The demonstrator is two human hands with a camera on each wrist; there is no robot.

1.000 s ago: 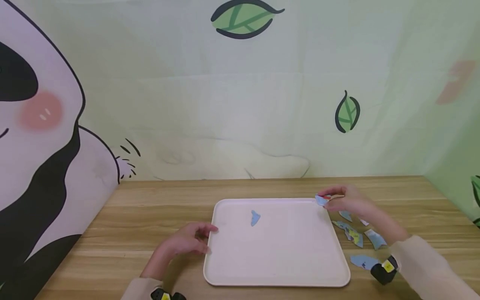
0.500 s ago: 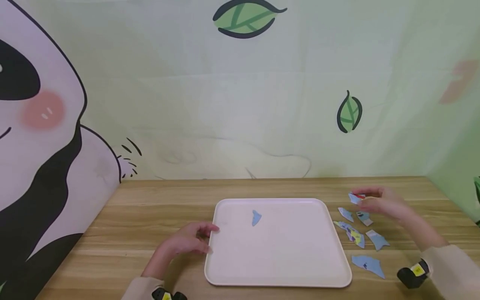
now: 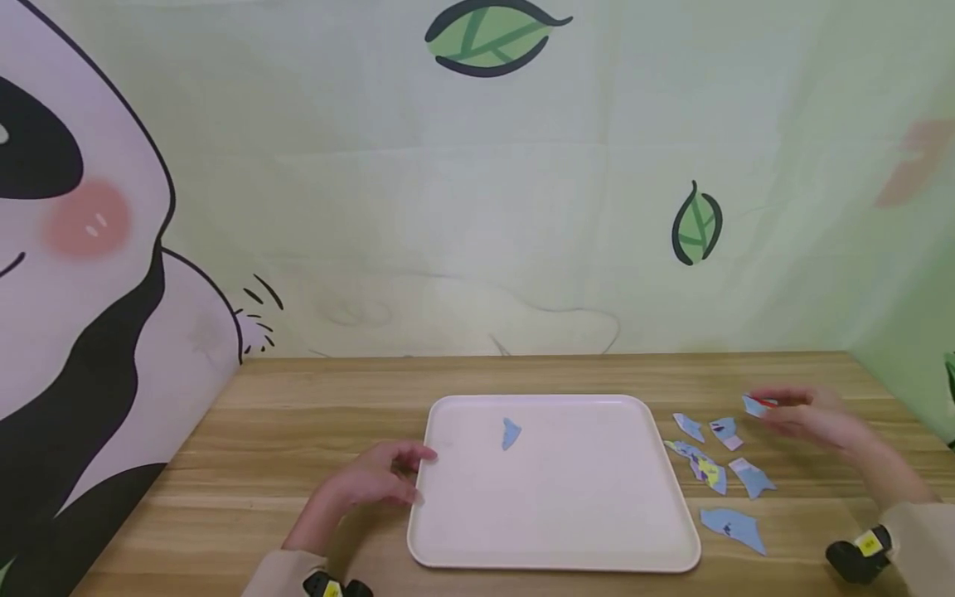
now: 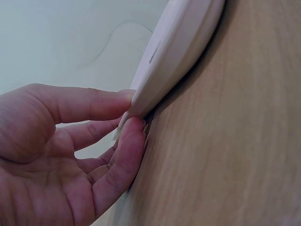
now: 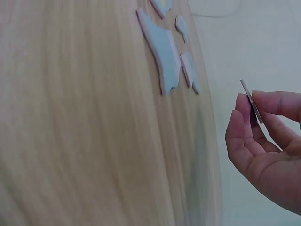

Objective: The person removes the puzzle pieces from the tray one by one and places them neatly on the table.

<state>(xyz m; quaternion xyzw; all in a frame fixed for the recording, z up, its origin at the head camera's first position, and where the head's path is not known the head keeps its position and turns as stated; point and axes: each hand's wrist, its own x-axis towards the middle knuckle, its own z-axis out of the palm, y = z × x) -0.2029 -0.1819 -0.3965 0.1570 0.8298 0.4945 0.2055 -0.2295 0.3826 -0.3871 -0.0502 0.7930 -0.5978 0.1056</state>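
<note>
My left hand (image 3: 376, 474) pinches the left rim of a white tray (image 3: 552, 497); in the left wrist view the thumb lies on top of the rim (image 4: 160, 61) and the fingers press its outer side. My right hand (image 3: 821, 419) holds a blue puzzle piece with a red mark (image 3: 758, 405) between thumb and fingers, above the table's right side. Seen edge-on in the right wrist view, that piece (image 5: 251, 101) looks thin and flat. One small blue puzzle piece (image 3: 511, 434) lies in the tray's upper left.
Several loose puzzle pieces lie on the wooden table right of the tray, among them a map-like yellow and blue one (image 3: 700, 467) and a larger blue one (image 3: 734, 528). Behind the table (image 3: 336, 398) stands a wall (image 3: 358, 207) printed with leaves and a panda.
The right hand has moved rightward, from the tray's upper right corner to beyond the loose pieces, carrying the puzzle piece. The left hand keeps its hold on the tray.
</note>
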